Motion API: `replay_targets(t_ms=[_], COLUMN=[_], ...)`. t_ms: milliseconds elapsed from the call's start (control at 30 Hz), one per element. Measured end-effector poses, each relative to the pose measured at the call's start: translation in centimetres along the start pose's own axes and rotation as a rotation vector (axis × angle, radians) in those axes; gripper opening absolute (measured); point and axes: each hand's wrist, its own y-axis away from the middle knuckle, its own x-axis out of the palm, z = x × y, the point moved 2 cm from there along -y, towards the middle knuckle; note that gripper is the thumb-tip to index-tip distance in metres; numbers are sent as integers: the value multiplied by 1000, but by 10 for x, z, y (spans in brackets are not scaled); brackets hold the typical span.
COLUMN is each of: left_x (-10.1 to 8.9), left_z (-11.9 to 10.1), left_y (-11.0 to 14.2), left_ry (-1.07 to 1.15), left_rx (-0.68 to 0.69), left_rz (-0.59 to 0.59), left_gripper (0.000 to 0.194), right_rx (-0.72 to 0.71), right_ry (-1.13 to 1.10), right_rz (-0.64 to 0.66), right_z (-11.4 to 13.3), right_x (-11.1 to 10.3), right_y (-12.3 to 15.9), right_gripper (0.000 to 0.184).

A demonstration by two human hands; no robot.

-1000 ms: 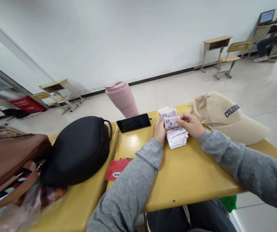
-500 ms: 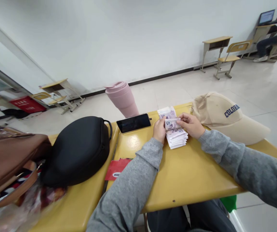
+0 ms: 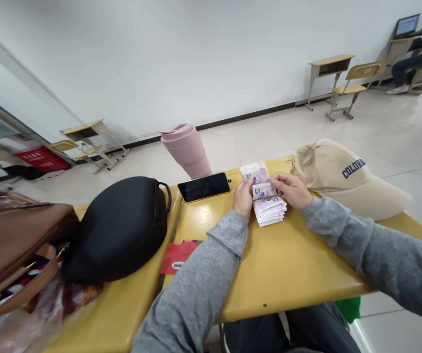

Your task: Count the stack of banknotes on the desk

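Several purple banknotes marked 5 [image 3: 256, 174] are held in a bundle over the yellow desk. My left hand [image 3: 243, 198] is closed on the bundle's left edge, thumb on top. A banknote with its end folded over [image 3: 263, 191] lies across the middle, and my right hand [image 3: 290, 190] pinches its right edge between thumb and finger. Below it, a fanned stack of note ends [image 3: 270, 212] spreads toward me. Left of the bundle a black-screened phone [image 3: 204, 187] rests near a pink tumbler [image 3: 186, 149]. Close to my right hand sits a beige cap [image 3: 343, 176].
A red packet [image 3: 178, 256] lies partly under my left forearm. On the adjoining desk are a black case [image 3: 122, 228] and a brown bag [image 3: 23, 245]. Farther off stand a small desk [image 3: 331, 61], a chair [image 3: 359, 78] and a seated person [image 3: 416, 63] near a laptop [image 3: 406, 26].
The folded note end between my hands has moved slightly down and lies flatter. My right fingers have shifted a little to the right. My left hand keeps its hold.
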Motion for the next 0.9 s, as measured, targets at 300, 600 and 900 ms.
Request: replay_targets(t_ms=[300, 600, 900], left_x=[-4, 0, 0], left_z=[3, 6, 6], left_y=[-4, -2, -2], left_ry=[-42, 40, 14], left_rx=[13, -45, -45], left_rz=[-6, 52, 61], left_gripper=[32, 34, 30], right_rx=[18, 62, 11], right_ry=[48, 101, 142], right_rz=[25, -128, -99], right_z=[-3, -12, -14], right_x=[0, -5, -5], right_y=[0, -5, -6], right_gripper=[36, 35, 36])
